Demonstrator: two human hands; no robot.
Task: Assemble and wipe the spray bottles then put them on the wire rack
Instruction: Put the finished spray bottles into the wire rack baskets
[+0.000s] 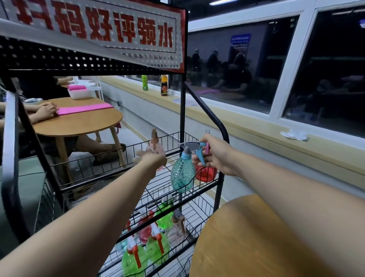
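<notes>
Blue spray bottle (182, 174) hung upright over the wire rack (182, 110), nozzle pointed left, right hand (215, 156) clamped on its trigger head, left hand (152, 159) blurred, fingers spread beside one pink bottle (155, 145), three green bottles (158, 247) below.

Evenly, fairly brightly lit from ceiling lamps, one strip light (219, 2) glowing far at top. Black outside the far right window (246, 65), dim room reflections on the glass. Soft, faint shadows only. Motion blur over the left hand (151, 158) and pink bottle (156, 146) beyond it; sharper at the right hand (215, 156) and blue bottle (182, 174). Near left rack post (8, 148) smeared, bowed by wide-angle distortion.
</notes>
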